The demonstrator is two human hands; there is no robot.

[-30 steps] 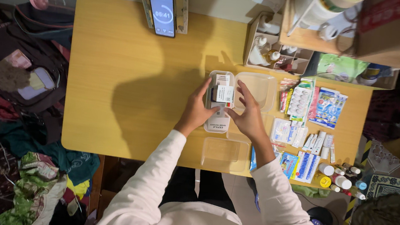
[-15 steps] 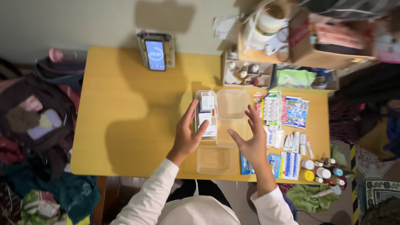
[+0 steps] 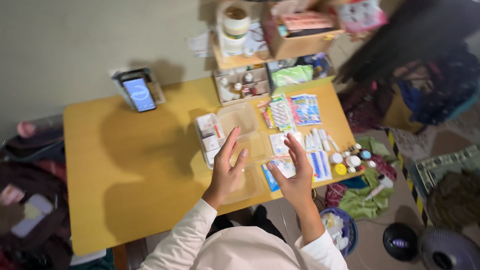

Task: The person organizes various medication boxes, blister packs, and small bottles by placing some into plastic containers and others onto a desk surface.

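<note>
Clear plastic tray (image 3: 249, 147) — long axis toward worktop's far edge — between left hand (image 3: 226, 172) and right hand (image 3: 292, 175); both spread, empty.

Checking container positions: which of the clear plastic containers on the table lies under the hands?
The clear tray at the table's near edge, partly under the left hand; the others lie farther back.

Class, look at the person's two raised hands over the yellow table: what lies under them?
Under the left hand lie clear plastic trays on the yellow table. Under the right hand lie white and blue packets. The hands cover parts of both, so the rest cannot be seen.
</note>
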